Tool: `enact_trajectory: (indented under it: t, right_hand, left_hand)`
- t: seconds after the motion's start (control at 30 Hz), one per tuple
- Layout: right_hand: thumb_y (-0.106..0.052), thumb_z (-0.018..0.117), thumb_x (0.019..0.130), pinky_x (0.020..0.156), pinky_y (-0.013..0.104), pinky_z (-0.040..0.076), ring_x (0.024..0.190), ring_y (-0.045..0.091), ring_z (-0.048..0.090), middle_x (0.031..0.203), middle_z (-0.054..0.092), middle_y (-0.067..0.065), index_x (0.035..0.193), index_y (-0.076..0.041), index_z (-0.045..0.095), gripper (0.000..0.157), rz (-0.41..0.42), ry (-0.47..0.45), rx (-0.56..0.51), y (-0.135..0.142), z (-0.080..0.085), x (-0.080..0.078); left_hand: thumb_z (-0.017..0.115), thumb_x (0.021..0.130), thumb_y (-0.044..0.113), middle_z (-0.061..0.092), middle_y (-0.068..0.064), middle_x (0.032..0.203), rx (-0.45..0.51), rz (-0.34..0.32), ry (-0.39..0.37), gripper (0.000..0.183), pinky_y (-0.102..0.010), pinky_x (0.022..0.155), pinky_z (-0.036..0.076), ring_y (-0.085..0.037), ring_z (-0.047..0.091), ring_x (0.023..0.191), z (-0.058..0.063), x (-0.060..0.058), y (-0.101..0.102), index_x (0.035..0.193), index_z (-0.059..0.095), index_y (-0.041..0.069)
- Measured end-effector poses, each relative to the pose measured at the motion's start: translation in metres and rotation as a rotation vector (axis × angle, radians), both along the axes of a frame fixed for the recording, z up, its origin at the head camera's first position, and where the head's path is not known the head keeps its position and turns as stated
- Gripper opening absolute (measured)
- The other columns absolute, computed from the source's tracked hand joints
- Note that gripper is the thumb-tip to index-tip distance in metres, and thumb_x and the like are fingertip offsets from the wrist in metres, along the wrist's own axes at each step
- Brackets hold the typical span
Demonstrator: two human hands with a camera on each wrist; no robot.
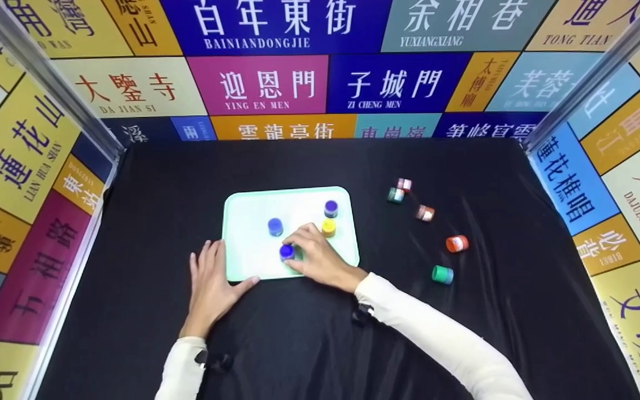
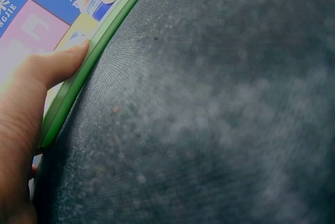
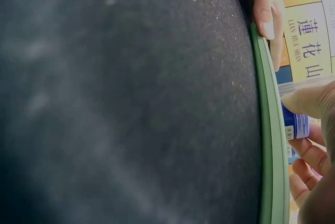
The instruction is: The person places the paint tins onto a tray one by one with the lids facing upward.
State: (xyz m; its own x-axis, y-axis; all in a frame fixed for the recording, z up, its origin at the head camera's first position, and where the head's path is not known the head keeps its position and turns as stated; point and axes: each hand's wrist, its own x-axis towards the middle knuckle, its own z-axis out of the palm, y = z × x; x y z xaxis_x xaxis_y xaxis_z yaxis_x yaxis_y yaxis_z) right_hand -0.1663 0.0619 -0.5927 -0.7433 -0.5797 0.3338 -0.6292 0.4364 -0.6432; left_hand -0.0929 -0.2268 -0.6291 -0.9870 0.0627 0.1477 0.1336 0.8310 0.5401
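A pale green tray (image 1: 253, 266) lies on the black cloth. My right hand (image 1: 317, 255) pinches a small dark blue paint jar (image 1: 286, 252) between thumb and fingers, over the tray's front part; the right wrist view shows a printed label on this blue jar (image 3: 296, 124). Further back on the tray stand a lighter blue jar (image 1: 275, 226), a purple jar (image 1: 330, 209) and a yellow jar (image 1: 328, 228). At the tray's front left corner my left hand (image 1: 214, 283) rests with straight, spread fingers, its thumb along the front rim (image 2: 78, 72).
Right of the tray, several jars lie on the cloth: a green one (image 1: 442, 274), a red-orange one (image 1: 456, 243), a brownish-orange one (image 1: 425, 213), a dark green one (image 1: 395, 194) and a pinkish one (image 1: 404, 184). Panels with printed characters (image 1: 275, 83) wall in the back and sides.
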Motion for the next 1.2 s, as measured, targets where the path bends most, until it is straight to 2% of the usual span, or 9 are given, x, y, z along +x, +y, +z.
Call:
enact_trajectory:
  t: [0.5, 0.8, 1.2]
  right_hand:
    - [-0.019, 0.087, 0.093, 0.107, 0.037, 0.049, 0.120, 0.025, 0.057, 0.120, 0.075, 0.005, 0.124, -0.007, 0.077, 0.034, -0.021, -0.025, 0.038, -0.025, 0.001, 0.000]
    - [-0.018, 0.087, 0.093, 0.108, 0.037, 0.050, 0.120, 0.025, 0.058, 0.123, 0.076, 0.006, 0.124, -0.005, 0.078, 0.035, -0.014, -0.012, 0.036, -0.034, 0.001, 0.000]
    - [-0.020, 0.087, 0.094, 0.110, 0.037, 0.048, 0.122, 0.024, 0.057, 0.123, 0.075, 0.006, 0.126, -0.007, 0.078, 0.036, -0.002, -0.004, 0.092, -0.041, 0.001, 0.000]
  left_hand:
    - [0.085, 0.086, 0.066, 0.036, -0.030, 0.170, -0.004, -0.005, 0.001, 0.121, -0.066, 0.134, -0.004, -0.044, 0.016, 0.167, -0.002, 0.000, -0.001, 0.168, 0.033, -0.006]
    - [0.085, 0.087, 0.066, 0.036, -0.030, 0.171, -0.006, -0.006, -0.001, 0.122, -0.067, 0.134, -0.004, -0.045, 0.016, 0.167, -0.001, 0.001, -0.001, 0.169, 0.031, -0.006]
    - [0.086, 0.085, 0.064, 0.038, -0.030, 0.169, 0.010, -0.006, 0.027, 0.121, -0.069, 0.133, -0.002, -0.047, 0.019, 0.166, -0.003, -0.001, 0.000, 0.167, 0.034, -0.007]
